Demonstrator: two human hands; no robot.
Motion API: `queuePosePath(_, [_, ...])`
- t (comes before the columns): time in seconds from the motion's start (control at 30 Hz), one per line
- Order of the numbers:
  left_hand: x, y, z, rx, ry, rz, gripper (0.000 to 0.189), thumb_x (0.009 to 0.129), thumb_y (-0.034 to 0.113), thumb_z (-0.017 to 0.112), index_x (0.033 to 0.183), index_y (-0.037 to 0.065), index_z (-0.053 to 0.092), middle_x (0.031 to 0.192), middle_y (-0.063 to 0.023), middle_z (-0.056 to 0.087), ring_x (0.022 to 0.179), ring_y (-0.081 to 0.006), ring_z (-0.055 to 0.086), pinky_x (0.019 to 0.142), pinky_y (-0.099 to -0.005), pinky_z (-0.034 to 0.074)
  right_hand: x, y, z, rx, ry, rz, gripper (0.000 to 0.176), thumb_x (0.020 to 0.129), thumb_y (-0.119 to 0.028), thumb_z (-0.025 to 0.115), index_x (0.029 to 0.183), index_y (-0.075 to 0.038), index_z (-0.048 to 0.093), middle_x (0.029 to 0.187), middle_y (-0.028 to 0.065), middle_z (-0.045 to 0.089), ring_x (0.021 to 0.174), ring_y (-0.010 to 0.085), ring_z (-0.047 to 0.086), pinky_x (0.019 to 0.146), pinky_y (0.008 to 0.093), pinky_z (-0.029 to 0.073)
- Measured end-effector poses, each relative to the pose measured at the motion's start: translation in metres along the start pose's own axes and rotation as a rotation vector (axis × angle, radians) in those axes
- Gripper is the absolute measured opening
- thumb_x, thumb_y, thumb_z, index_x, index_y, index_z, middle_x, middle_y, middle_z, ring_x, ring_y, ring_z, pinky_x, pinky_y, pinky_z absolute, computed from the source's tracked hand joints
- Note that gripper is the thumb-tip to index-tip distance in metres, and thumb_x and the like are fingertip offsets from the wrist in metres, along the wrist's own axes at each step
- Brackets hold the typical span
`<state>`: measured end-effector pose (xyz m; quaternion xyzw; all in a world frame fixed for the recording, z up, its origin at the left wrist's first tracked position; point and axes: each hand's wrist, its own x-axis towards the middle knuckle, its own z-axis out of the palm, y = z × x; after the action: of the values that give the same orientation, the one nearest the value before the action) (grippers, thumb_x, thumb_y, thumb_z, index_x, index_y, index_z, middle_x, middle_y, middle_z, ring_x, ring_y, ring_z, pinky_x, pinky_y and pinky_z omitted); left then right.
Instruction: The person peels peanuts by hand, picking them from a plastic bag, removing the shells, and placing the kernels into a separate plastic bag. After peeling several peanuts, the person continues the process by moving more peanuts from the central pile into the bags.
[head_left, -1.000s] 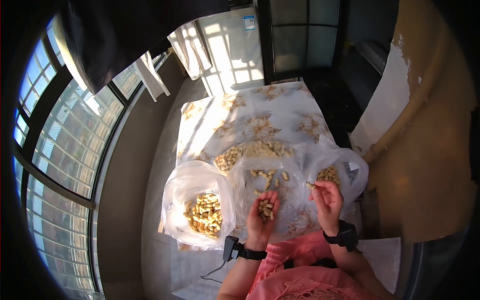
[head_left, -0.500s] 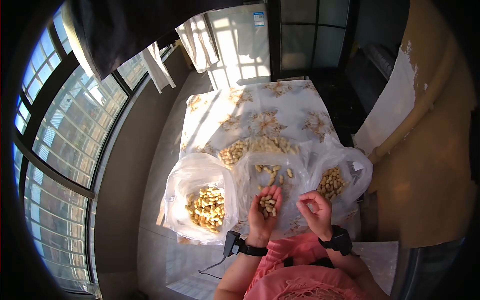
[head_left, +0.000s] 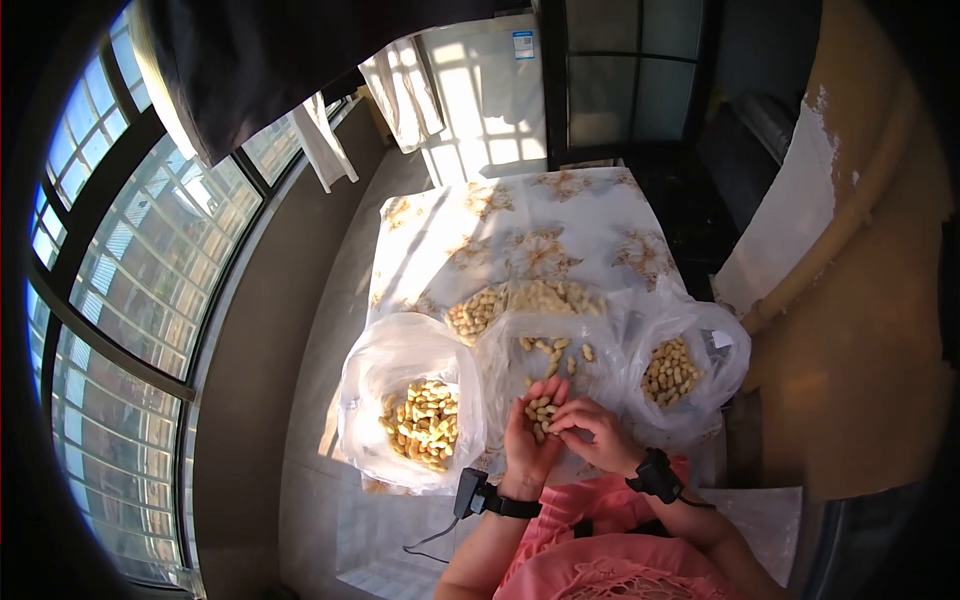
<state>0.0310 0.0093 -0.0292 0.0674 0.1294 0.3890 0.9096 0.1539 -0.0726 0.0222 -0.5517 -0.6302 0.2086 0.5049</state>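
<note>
My left hand (head_left: 527, 445) is palm up and cupped around a small heap of unshelled peanuts (head_left: 541, 414). Over that palm, my right hand (head_left: 594, 434) has its fingers pinched together at the heap, on a peanut there; the fingertips partly cover it. Below and beyond the hands lies a clear plastic bag (head_left: 500, 350) with loose peanuts (head_left: 556, 350) in its mouth and a larger pile (head_left: 480, 312) at its far end. An open plastic bag (head_left: 372, 350) of peanuts stands left of my hands, and another open bag (head_left: 722, 370) holding peanuts stands on the right.
A floral cloth (head_left: 540, 250) covers the table, with sunlight across its far left. Windows (head_left: 160, 250) line the left side. A dark garment (head_left: 270, 70) hangs overhead. A brown board (head_left: 850, 390) stands at the right. A cable (head_left: 430, 550) trails from my left wrist strap.
My right hand has moved left from beside the right bag to the peanuts in my left palm. My left hand stays cupped. The whole view has shifted slightly.
</note>
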Motion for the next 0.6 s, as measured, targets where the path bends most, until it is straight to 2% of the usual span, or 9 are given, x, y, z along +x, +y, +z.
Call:
queuePosePath(0.03, [0.000,0.000,-0.002,-0.031,-0.059,-0.002,0.049,0.108,0.036,0.030,0.128,0.001,0.058,0.142,-0.0188,0.054,0.138,-0.0355,0.044,0.118,-0.0470,0.032,-0.001,0.000,-0.001,0.019,-0.013,0.020,0.017,0.082,0.004,0.067,0.096,-0.005,0.068,0.105,0.0088,0.066,0.101,0.0274,0.064,0.087,0.0358,0.052])
queuePosePath(0.13, [-0.002,0.000,0.003,-0.015,-0.033,0.002,0.048,0.108,0.036,0.031,0.125,0.001,0.060,0.140,-0.0181,0.056,0.138,-0.0348,0.044,0.118,-0.0471,0.032,-0.005,0.003,0.001,0.076,0.003,0.110,0.017,0.085,0.003,0.067,0.100,-0.004,0.066,0.105,0.0105,0.066,0.098,0.0267,0.066,0.086,0.0344,0.053])
queuePosePath(0.27, [-0.001,0.000,-0.001,-0.037,-0.093,-0.007,0.048,0.107,0.036,0.031,0.124,0.002,0.061,0.139,-0.0179,0.057,0.137,-0.0346,0.045,0.118,-0.0474,0.032,-0.003,0.001,0.001,0.082,0.020,0.069,0.017,0.088,0.001,0.066,0.105,-0.002,0.063,0.106,0.0109,0.065,0.097,0.0234,0.067,0.084,0.0321,0.054])
queuePosePath(0.33, [0.000,-0.001,-0.002,-0.029,-0.051,-0.006,0.050,0.109,0.036,0.025,0.124,0.002,0.058,0.138,-0.0176,0.057,0.136,-0.0343,0.046,0.116,-0.0473,0.034,-0.001,-0.006,0.001,0.129,0.103,0.148,0.016,0.091,0.000,0.065,0.107,-0.002,0.062,0.106,0.0099,0.066,0.098,0.0197,0.066,0.084,0.0307,0.054])
queuePosePath(0.4, [-0.002,0.000,0.000,-0.054,-0.070,-0.023,0.050,0.109,0.036,0.025,0.123,0.003,0.059,0.137,-0.0163,0.058,0.133,-0.0322,0.049,0.113,-0.0457,0.038,0.007,-0.007,0.002,0.125,0.136,0.134,0.014,0.094,0.000,0.062,0.108,-0.001,0.061,0.107,0.0089,0.064,0.097,0.0178,0.066,0.083,0.0290,0.053])
queuePosePath(0.47, [-0.004,0.001,0.004,0.079,0.094,-0.022,0.050,0.109,0.036,0.025,0.123,0.003,0.059,0.136,-0.0148,0.059,0.129,-0.0298,0.053,0.110,-0.0441,0.041,0.014,-0.007,0.004,0.167,0.257,0.130,0.015,0.095,0.001,0.060,0.110,0.000,0.059,0.107,0.0090,0.061,0.095,0.0173,0.065,0.083,0.0288,0.053])
queuePosePath(0.53, [-0.004,0.002,0.001,0.046,0.031,-0.028,0.050,0.109,0.036,0.024,0.123,0.003,0.059,0.135,-0.0136,0.060,0.125,-0.0281,0.056,0.106,-0.0423,0.044,0.016,0.000,0.007,0.156,0.278,0.141,0.016,0.096,0.002,0.058,0.112,0.000,0.058,0.107,0.0095,0.059,0.092,0.0160,0.065,0.081,0.0283,0.054])
queuePosePath(0.6, [-0.004,0.002,0.003,-0.038,-0.020,-0.054,0.051,0.109,0.036,0.023,0.124,0.002,0.059,0.134,-0.0146,0.060,0.125,-0.0293,0.056,0.108,-0.0427,0.043,0.014,0.018,0.015,0.117,0.337,0.145,0.019,0.095,-0.001,0.060,0.114,-0.001,0.060,0.103,0.0111,0.061,0.088,0.0202,0.067,0.076,0.0301,0.054])
